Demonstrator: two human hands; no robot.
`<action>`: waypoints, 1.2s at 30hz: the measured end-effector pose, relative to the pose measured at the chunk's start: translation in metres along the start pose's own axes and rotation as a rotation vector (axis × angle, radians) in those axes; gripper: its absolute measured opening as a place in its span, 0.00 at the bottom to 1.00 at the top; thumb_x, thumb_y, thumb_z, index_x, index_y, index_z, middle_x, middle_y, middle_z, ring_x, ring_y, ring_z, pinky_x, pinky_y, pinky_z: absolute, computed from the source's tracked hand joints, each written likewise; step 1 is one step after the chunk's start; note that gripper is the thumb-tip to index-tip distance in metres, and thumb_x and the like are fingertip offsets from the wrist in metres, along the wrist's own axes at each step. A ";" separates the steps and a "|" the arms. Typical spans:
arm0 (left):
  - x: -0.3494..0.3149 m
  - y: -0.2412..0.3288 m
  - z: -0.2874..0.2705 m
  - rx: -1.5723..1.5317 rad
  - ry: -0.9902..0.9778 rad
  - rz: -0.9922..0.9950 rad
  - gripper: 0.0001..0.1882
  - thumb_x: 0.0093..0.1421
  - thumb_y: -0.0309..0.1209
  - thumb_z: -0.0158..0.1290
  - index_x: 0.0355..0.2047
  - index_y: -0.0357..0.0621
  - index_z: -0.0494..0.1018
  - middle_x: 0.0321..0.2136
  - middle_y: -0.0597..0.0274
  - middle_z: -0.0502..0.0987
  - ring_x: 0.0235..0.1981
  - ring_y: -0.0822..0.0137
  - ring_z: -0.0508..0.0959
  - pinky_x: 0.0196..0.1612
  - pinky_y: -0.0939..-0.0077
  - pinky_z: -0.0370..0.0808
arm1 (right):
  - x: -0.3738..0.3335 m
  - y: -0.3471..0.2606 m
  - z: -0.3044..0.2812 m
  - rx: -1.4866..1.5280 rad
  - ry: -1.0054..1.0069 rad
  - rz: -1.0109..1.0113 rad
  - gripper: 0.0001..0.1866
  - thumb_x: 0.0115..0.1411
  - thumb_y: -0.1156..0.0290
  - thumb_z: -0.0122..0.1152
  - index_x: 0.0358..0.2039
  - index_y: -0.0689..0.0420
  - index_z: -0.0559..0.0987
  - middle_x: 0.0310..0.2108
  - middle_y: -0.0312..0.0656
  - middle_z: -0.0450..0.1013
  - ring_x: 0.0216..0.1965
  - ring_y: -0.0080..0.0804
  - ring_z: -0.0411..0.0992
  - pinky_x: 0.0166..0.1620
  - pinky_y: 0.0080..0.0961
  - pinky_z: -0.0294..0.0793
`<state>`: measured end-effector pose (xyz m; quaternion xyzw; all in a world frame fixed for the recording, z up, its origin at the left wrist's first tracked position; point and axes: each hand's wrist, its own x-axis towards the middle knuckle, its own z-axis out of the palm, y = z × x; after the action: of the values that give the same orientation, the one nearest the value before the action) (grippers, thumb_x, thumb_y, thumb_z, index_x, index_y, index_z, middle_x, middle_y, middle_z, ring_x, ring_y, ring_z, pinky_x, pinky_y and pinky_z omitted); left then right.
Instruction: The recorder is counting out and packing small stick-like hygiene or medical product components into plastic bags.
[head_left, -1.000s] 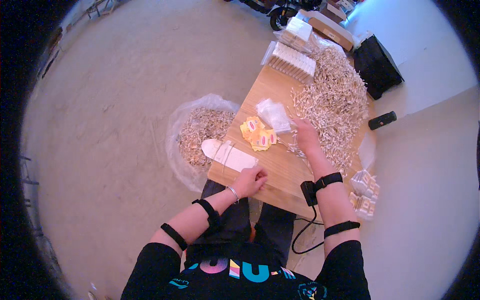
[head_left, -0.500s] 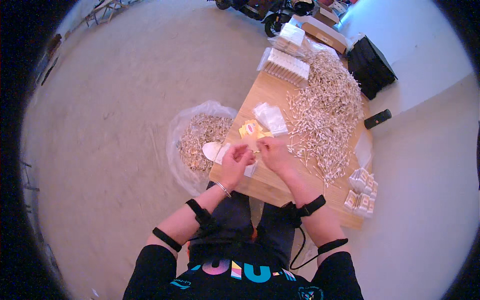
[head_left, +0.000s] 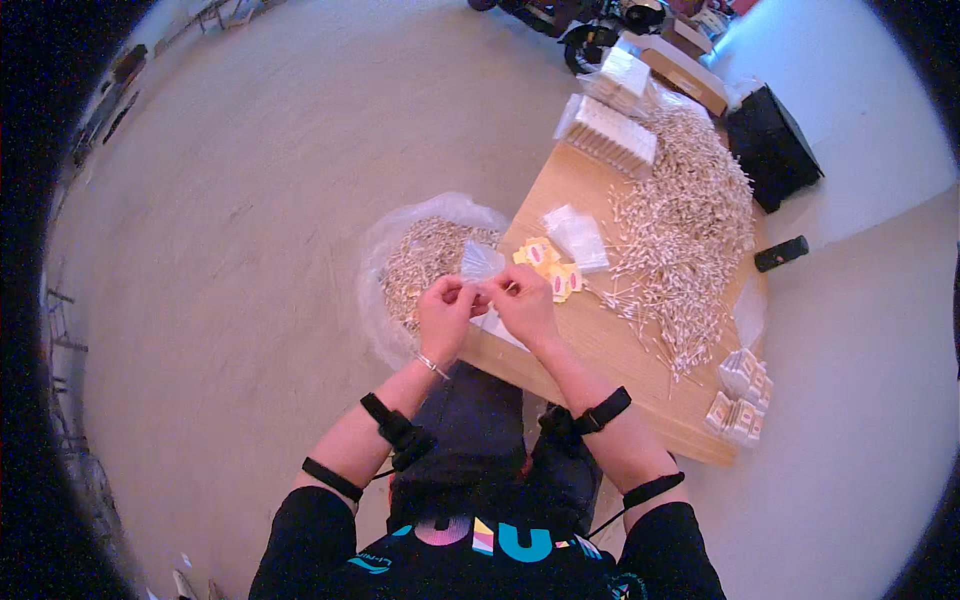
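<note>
A small clear plastic bag (head_left: 482,260) hangs between my hands, over the near left edge of the table. My left hand (head_left: 447,312) pinches its near side with thumb and fingers. Against it, my right hand (head_left: 524,306) is closed on the same bag, fingertips almost touching those of the left. Just beyond the right hand lie several yellow cards (head_left: 536,254), and behind them a spread of flat clear bags (head_left: 577,238). A white sheet-like piece (head_left: 500,325) shows partly under my hands. Whether anything is inside the held bag cannot be made out.
Loose cotton swabs (head_left: 690,215) heap along the right of the wooden table (head_left: 560,180). Packed swab bundles (head_left: 612,138) stand at the far end, small filled packs (head_left: 738,405) near right. On the floor, left, sits a large plastic sack (head_left: 375,270) of swabs.
Both hands have come together and closed on the clear bag, which now shows above the fingertips. The view has shifted, so the table appears farther right.
</note>
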<state>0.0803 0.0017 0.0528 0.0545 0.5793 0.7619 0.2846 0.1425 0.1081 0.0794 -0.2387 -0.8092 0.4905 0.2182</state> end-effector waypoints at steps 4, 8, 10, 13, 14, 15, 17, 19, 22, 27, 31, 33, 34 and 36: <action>-0.007 0.004 0.002 0.148 0.002 0.040 0.04 0.57 0.23 0.49 0.29 0.34 0.67 0.26 0.59 0.76 0.27 0.71 0.78 0.29 0.78 0.78 | -0.002 -0.005 0.008 -0.176 0.191 -0.168 0.03 0.49 0.75 0.58 0.23 0.59 0.73 0.22 0.43 0.69 0.23 0.37 0.71 0.27 0.30 0.70; 0.000 -0.006 0.000 0.017 0.059 0.194 0.04 0.56 0.22 0.50 0.30 0.36 0.66 0.26 0.59 0.75 0.27 0.70 0.78 0.30 0.78 0.78 | -0.003 -0.003 0.015 -0.266 0.103 -0.128 0.05 0.49 0.72 0.59 0.24 0.59 0.73 0.23 0.44 0.70 0.24 0.40 0.71 0.27 0.32 0.70; 0.002 -0.007 -0.003 0.041 0.080 0.234 0.05 0.56 0.22 0.51 0.30 0.36 0.65 0.26 0.58 0.75 0.26 0.68 0.79 0.30 0.76 0.79 | -0.003 0.001 0.017 -0.335 0.100 -0.122 0.06 0.50 0.71 0.59 0.24 0.58 0.72 0.23 0.45 0.70 0.24 0.42 0.72 0.27 0.34 0.71; 0.005 -0.008 -0.003 0.020 0.105 0.289 0.06 0.56 0.22 0.51 0.30 0.36 0.64 0.26 0.58 0.75 0.25 0.69 0.78 0.29 0.76 0.79 | 0.001 0.006 0.021 -0.442 0.053 -0.172 0.06 0.52 0.69 0.57 0.23 0.58 0.72 0.23 0.45 0.71 0.24 0.44 0.72 0.26 0.36 0.71; 0.005 -0.007 -0.005 0.066 0.110 0.264 0.06 0.56 0.22 0.51 0.30 0.36 0.64 0.26 0.59 0.74 0.25 0.70 0.78 0.29 0.77 0.78 | 0.002 0.004 0.023 -0.412 0.074 -0.167 0.06 0.52 0.69 0.56 0.24 0.58 0.72 0.22 0.46 0.71 0.23 0.44 0.72 0.26 0.37 0.70; 0.004 -0.006 -0.006 0.112 0.115 0.238 0.06 0.56 0.22 0.51 0.31 0.36 0.64 0.26 0.60 0.74 0.26 0.71 0.78 0.29 0.78 0.77 | 0.002 0.003 0.026 -0.382 0.095 -0.161 0.06 0.53 0.69 0.56 0.25 0.57 0.71 0.22 0.46 0.70 0.23 0.45 0.72 0.25 0.37 0.70; 0.006 -0.007 -0.010 0.170 0.131 0.172 0.07 0.56 0.23 0.51 0.32 0.36 0.63 0.25 0.61 0.73 0.25 0.72 0.77 0.28 0.79 0.76 | 0.004 -0.001 0.034 -0.349 0.130 -0.211 0.06 0.54 0.69 0.55 0.26 0.56 0.70 0.21 0.46 0.70 0.22 0.45 0.72 0.24 0.39 0.70; 0.011 -0.012 -0.010 0.191 0.142 0.091 0.09 0.56 0.25 0.51 0.34 0.36 0.62 0.24 0.60 0.73 0.24 0.72 0.76 0.26 0.79 0.75 | 0.007 -0.002 0.041 -0.345 0.167 -0.322 0.06 0.55 0.68 0.54 0.27 0.56 0.69 0.21 0.46 0.70 0.22 0.46 0.72 0.23 0.40 0.69; 0.007 -0.008 -0.002 -0.086 0.171 0.017 0.12 0.56 0.27 0.51 0.37 0.36 0.61 0.23 0.60 0.72 0.22 0.73 0.74 0.24 0.79 0.74 | 0.007 0.003 0.039 -0.494 0.141 -0.280 0.06 0.52 0.73 0.57 0.26 0.57 0.69 0.21 0.44 0.70 0.22 0.44 0.72 0.25 0.37 0.70; 0.014 -0.011 -0.013 -0.026 0.245 0.003 0.13 0.56 0.27 0.51 0.38 0.36 0.61 0.23 0.58 0.72 0.20 0.72 0.75 0.24 0.79 0.74 | 0.010 0.011 0.041 -0.573 0.112 -0.423 0.05 0.51 0.73 0.57 0.26 0.56 0.69 0.22 0.44 0.70 0.22 0.44 0.71 0.24 0.38 0.69; 0.016 -0.015 -0.023 0.127 0.230 0.043 0.10 0.56 0.26 0.50 0.37 0.36 0.62 0.24 0.59 0.73 0.19 0.71 0.74 0.24 0.79 0.74 | 0.011 0.007 0.051 -0.482 0.046 -0.416 0.05 0.51 0.73 0.57 0.26 0.56 0.70 0.22 0.45 0.70 0.23 0.44 0.71 0.25 0.37 0.69; 0.019 -0.017 -0.028 0.169 0.282 0.080 0.10 0.56 0.25 0.49 0.37 0.36 0.63 0.25 0.60 0.73 0.20 0.72 0.74 0.24 0.80 0.73 | 0.022 0.008 0.050 -0.451 -0.024 -0.491 0.05 0.51 0.72 0.57 0.25 0.56 0.70 0.21 0.45 0.70 0.23 0.45 0.71 0.25 0.37 0.69; 0.022 -0.020 -0.034 0.191 0.310 0.100 0.09 0.56 0.24 0.49 0.37 0.36 0.64 0.25 0.60 0.73 0.20 0.72 0.74 0.24 0.80 0.73 | 0.028 0.009 0.050 -0.433 -0.059 -0.530 0.05 0.52 0.71 0.57 0.24 0.56 0.70 0.20 0.45 0.70 0.23 0.45 0.71 0.25 0.37 0.68; 0.030 -0.025 -0.049 0.343 0.300 0.286 0.10 0.56 0.25 0.49 0.38 0.35 0.65 0.25 0.61 0.73 0.22 0.73 0.74 0.25 0.81 0.73 | 0.036 0.009 0.054 -0.443 -0.057 -0.501 0.06 0.52 0.70 0.57 0.23 0.56 0.70 0.20 0.45 0.70 0.23 0.44 0.71 0.25 0.37 0.68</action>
<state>0.0447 -0.0210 0.0064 0.0699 0.7220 0.6847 0.0716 0.0844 0.0960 0.0525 -0.0602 -0.9355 0.2402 0.2519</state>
